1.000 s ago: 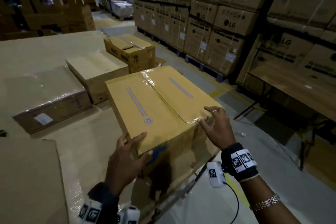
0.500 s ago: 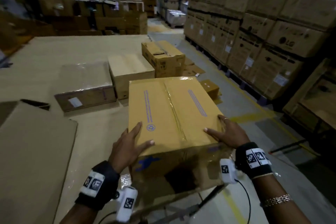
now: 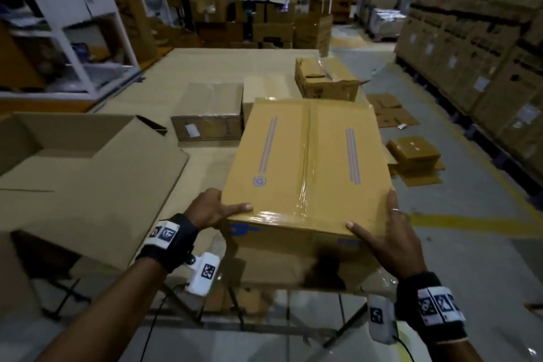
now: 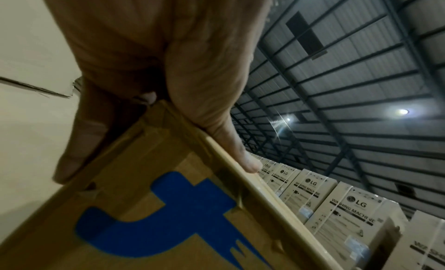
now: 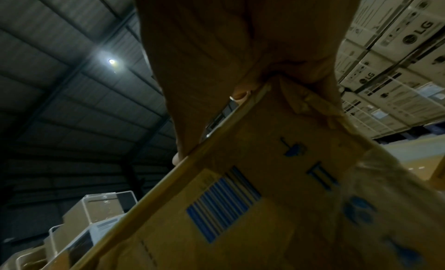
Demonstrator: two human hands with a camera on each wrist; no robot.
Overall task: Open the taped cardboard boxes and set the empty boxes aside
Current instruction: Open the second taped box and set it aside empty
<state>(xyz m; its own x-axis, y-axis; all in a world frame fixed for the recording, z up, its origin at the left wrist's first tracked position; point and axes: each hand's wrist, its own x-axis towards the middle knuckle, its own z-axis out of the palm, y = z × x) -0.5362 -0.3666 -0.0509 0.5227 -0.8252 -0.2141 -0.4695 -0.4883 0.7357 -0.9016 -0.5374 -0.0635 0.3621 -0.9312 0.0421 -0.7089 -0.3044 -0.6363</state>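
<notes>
A large taped cardboard box (image 3: pixel 305 161) with clear tape along its middle seam sits on the cardboard-covered table (image 3: pixel 205 64), close to the near edge. My left hand (image 3: pixel 214 209) grips its near left corner, thumb on top and fingers down the side. At the near right corner my right hand (image 3: pixel 390 232) holds on, thumb laid along the top edge. In the left wrist view the box (image 4: pixel 168 207) shows a blue logo under my left hand (image 4: pixel 173 95). The right wrist view shows the box (image 5: pixel 240 198) with a blue barcode and my right hand (image 5: pixel 240 65) wrapped over its corner.
An open empty box (image 3: pixel 73 173) lies at the left. Behind the held box stand a sealed box (image 3: pixel 208 109), a plain one (image 3: pixel 264 88) and an opened box (image 3: pixel 326 79). Flattened cardboard (image 3: pixel 411 156) lies on the floor at right, beside stacked LG cartons (image 3: pixel 476 38). Shelves (image 3: pixel 73 23) stand at left.
The box has turned square to me and come nearer the table edge. My left hand went from lying flat on top to gripping the near left corner; my right hand slid to the near right corner.
</notes>
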